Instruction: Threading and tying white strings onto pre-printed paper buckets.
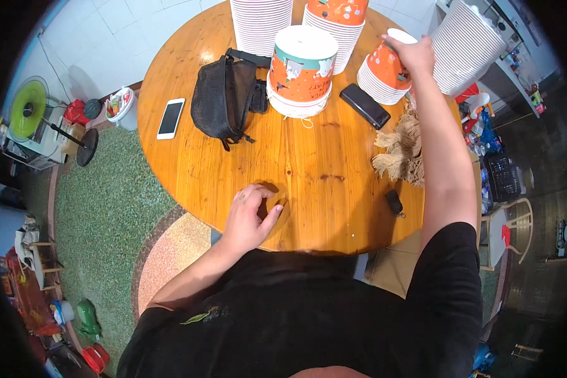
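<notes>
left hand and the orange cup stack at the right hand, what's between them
In the head view, bare wooden table, then a black oblong case beside the orange cup stack.

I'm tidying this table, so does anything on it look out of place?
Mainly the tan fringed bundle, rumpled beside the neat orange cup stack under the right hand. A pale loop, perhaps loose thread, also pokes out below the central orange tub.

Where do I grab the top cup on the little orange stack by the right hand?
Probably from above, with the right hand spread across opposite sides of the top cup, low down. It sits upside down and narrows upward, so a high grip might slip.
</notes>
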A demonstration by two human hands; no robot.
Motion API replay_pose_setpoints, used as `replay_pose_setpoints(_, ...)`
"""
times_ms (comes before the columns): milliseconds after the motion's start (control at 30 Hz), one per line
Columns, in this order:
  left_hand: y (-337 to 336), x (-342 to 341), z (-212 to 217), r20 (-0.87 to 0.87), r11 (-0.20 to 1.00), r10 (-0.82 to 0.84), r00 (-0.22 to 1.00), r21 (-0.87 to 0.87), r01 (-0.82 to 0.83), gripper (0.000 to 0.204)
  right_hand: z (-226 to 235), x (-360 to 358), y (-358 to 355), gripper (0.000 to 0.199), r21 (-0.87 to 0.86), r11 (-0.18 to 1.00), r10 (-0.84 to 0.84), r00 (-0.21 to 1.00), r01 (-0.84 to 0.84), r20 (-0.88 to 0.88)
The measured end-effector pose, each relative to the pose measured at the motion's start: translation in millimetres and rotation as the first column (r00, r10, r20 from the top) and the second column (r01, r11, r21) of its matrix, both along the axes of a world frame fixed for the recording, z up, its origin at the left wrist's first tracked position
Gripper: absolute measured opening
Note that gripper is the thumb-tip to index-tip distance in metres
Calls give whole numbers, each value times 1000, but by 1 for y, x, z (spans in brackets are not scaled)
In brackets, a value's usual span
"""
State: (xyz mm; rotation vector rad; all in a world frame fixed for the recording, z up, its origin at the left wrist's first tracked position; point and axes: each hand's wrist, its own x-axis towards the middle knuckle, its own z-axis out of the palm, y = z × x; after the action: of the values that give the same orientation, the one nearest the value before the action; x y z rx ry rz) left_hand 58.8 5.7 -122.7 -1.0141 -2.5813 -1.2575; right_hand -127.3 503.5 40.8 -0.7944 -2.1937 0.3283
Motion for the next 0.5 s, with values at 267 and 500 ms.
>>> replay_pose_setpoints(267, -1, -1, -1, 21, 999, 19, 1000, 33, -20, 27, 4, -9, -7, 122, 38, 998, -61, 989, 56, 135)
replay_pose_setpoints(500, -1, -2, -2, 55, 999, 17, 998, 29, -18, 28, 34, -13, 0, 129, 147, 987, 51, 995, -64, 86)
